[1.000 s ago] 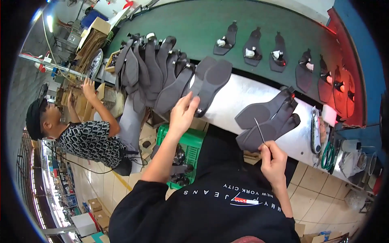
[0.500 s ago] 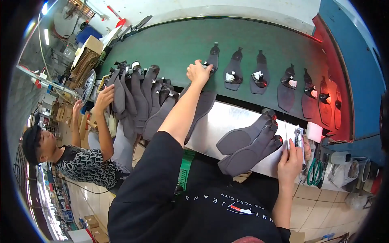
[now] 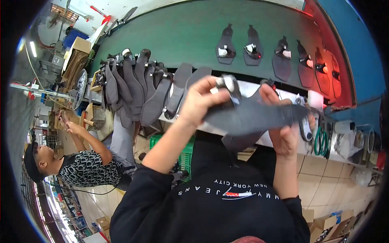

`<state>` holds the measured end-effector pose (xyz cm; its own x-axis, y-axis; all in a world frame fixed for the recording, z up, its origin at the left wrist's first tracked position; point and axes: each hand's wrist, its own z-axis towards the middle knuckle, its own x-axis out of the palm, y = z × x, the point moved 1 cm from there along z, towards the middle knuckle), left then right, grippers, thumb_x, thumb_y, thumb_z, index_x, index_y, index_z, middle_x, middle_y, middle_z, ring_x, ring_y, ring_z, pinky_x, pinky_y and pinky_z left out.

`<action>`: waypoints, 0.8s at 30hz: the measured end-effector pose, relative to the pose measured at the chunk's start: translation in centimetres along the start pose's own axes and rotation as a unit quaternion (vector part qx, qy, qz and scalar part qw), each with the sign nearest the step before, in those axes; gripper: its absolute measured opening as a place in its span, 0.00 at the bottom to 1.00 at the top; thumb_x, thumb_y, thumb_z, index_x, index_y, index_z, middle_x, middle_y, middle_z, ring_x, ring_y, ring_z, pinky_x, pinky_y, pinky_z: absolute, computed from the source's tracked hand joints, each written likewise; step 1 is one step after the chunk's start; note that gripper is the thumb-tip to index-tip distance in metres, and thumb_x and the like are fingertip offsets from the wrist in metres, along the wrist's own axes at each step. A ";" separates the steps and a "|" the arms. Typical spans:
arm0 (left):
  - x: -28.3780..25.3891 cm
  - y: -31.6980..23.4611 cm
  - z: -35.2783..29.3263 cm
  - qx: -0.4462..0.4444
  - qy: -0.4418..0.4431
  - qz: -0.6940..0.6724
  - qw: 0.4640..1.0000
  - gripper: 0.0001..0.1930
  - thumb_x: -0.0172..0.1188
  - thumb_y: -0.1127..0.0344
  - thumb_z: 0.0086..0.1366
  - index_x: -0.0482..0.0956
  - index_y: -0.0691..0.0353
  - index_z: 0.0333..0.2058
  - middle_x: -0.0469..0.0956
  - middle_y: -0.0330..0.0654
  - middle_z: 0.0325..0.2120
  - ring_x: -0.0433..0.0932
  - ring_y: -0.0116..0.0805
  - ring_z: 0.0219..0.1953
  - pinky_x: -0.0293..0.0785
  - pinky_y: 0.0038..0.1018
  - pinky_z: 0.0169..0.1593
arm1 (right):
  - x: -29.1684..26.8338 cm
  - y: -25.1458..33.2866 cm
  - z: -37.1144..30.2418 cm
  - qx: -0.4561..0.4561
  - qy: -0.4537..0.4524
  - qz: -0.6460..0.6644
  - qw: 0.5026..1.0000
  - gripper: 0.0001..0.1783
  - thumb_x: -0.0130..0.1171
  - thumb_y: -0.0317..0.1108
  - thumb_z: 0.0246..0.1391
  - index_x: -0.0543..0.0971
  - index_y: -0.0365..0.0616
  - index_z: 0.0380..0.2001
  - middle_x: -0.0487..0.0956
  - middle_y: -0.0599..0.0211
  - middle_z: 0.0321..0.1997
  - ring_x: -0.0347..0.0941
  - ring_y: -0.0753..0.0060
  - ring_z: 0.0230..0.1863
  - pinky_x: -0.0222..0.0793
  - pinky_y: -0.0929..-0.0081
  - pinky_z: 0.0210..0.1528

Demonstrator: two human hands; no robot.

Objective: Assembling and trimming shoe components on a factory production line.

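Head view: your left hand (image 3: 200, 101) has its fingers wrapped around the strap of a blurry dark sandal (image 3: 251, 117), held over the silver tabletop (image 3: 248, 86). Your right hand (image 3: 285, 139) is partly behind the sole, can't tell if it's gripping. The green crate (image 3: 187, 154) below has dark pieces inside. More sandals (image 3: 253, 54) line the green belt (image 3: 174, 32) toward the red-lit opening; tiled floor (image 3: 322, 180) underneath.

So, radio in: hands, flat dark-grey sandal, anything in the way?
Left hand: holding flat dark-grey sandal by one end. Right hand: near its other end, grip unclear. Behind: another dark-grey sole, partly hidden.
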<state>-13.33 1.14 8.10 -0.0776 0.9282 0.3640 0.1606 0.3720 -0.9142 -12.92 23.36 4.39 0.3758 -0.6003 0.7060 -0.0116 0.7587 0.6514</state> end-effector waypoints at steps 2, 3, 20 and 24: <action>-0.4 2.5 -3.0 -0.051 0.036 -0.090 0.994 0.11 0.68 0.73 0.55 0.79 0.61 0.37 0.80 0.36 0.33 0.78 0.25 0.36 0.74 0.24 0.45 | 1.7 0.5 -0.8 0.004 0.008 0.005 1.000 0.33 0.72 0.43 0.43 0.69 0.39 0.49 0.72 0.50 0.52 0.67 0.48 0.59 0.55 0.50 0.65; -0.9 3.8 -3.8 -0.032 0.016 -0.077 0.996 0.10 0.67 0.74 0.55 0.79 0.62 0.37 0.80 0.38 0.37 0.78 0.26 0.38 0.73 0.25 0.48 | 3.0 0.8 -0.7 -0.043 0.025 -0.014 0.999 0.29 0.71 0.40 0.43 0.71 0.38 0.45 0.74 0.55 0.42 0.73 0.55 0.49 0.61 0.54 0.61; -1.6 6.7 -8.2 0.005 0.080 -0.061 0.995 0.15 0.54 0.76 0.63 0.74 0.67 0.50 0.75 0.45 0.49 0.77 0.27 0.45 0.79 0.25 0.44 | 4.2 1.5 -7.6 0.115 -0.050 -0.397 0.909 0.28 0.68 0.24 0.41 0.75 0.35 0.49 0.80 0.59 0.40 0.75 0.71 0.43 0.69 0.76 0.49; -1.7 6.9 -8.5 -0.009 0.078 -0.084 0.993 0.14 0.56 0.75 0.62 0.75 0.69 0.47 0.76 0.47 0.49 0.77 0.27 0.44 0.78 0.22 0.42 | 4.0 1.3 -8.1 0.032 0.000 -0.488 0.872 0.25 0.65 0.22 0.43 0.76 0.35 0.50 0.80 0.55 0.42 0.77 0.67 0.42 0.69 0.76 0.47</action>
<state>-3.73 2.26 2.69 0.0475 0.8427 0.5362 0.1752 0.5215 -0.8351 -3.93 23.95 5.83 0.2358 -0.9525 -0.1928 0.2612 -0.1290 0.9566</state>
